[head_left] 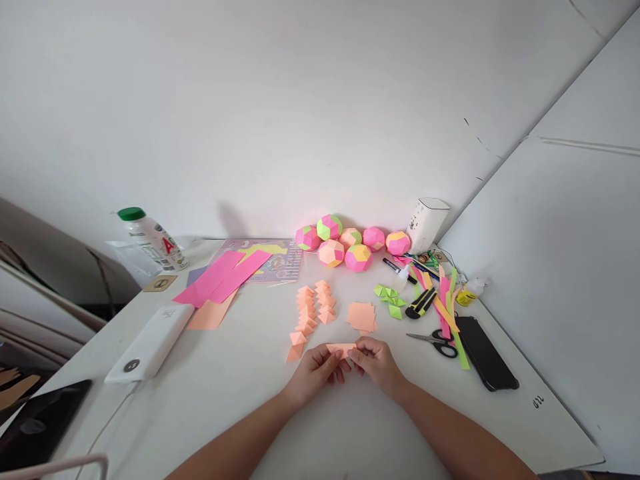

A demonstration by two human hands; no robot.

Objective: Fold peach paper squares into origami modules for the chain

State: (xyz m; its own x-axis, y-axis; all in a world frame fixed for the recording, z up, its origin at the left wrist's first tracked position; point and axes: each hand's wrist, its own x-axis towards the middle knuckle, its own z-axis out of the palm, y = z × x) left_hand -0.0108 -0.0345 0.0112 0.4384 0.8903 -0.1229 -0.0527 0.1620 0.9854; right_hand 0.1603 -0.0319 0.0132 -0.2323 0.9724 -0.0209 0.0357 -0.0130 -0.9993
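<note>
Between my two hands is a small piece of peach paper [341, 347], folded into a narrow strip. My left hand [320, 368] pinches its left end with thumb and fingers. The right end is pinched by my right hand [373, 360]. Just beyond, a stack of peach paper squares [362, 317] lies on the white table [330, 427]. Two rows of folded peach paper pieces [306, 310] stand to the left of the stack. Several folded green paper pieces [390, 299] sit to its right.
Several multicoloured paper balls [359, 258] line the wall. Scissors [440, 341], a utility knife [421, 304], paper strips [445, 300], a glue bottle [470, 292] and a black phone [485, 353] are at right. Pink sheets [225, 277], a white power strip [150, 343] and a green-capped bottle [153, 237] are at left.
</note>
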